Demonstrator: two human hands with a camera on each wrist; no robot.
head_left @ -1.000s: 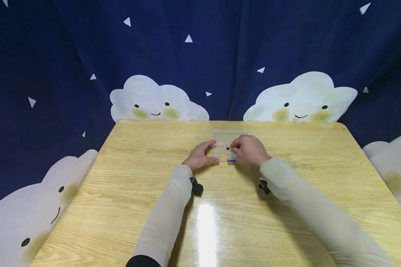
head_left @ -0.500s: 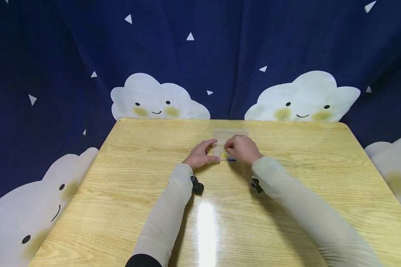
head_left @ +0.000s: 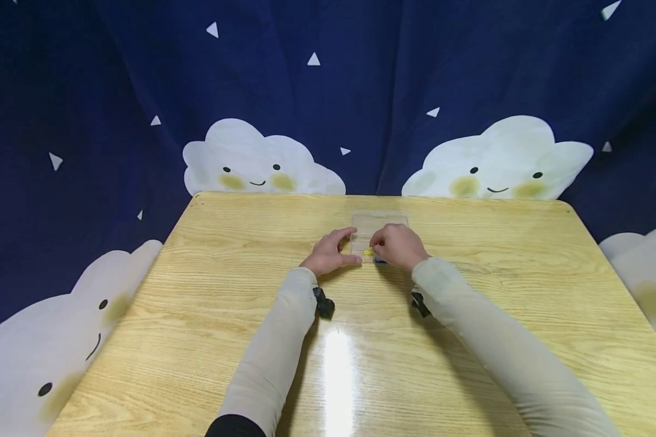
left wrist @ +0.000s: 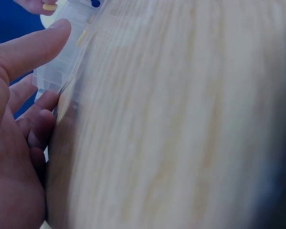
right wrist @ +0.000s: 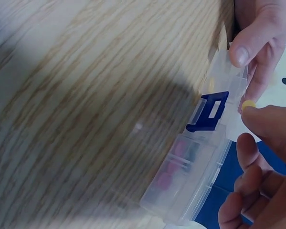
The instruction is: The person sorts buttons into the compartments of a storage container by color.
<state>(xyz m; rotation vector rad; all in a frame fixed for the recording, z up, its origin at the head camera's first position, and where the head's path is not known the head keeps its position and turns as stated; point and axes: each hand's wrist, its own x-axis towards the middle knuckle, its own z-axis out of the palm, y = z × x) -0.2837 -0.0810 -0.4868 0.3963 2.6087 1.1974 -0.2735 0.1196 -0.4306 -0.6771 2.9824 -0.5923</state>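
A clear plastic compartment box lies on the table with its lid raised toward the back. My left hand holds the box's left end, thumb at the front and fingers around the far side. Over the box, my right hand pinches a small round yellow piece between thumb and forefinger. In the right wrist view, another yellow piece shows through the front wall near the left thumb. Several pink round pieces sit in the right-hand part, beyond the dark blue latch at the box's front.
The wooden table reaches back to a dark blue curtain with white clouds. A small black camera is strapped to each wrist. Glare brightens the tabletop between the forearms.
My right hand has moved a little left over the box with the yellow piece, and now covers the black piece seen earlier. The left hand stays at the box's left end.
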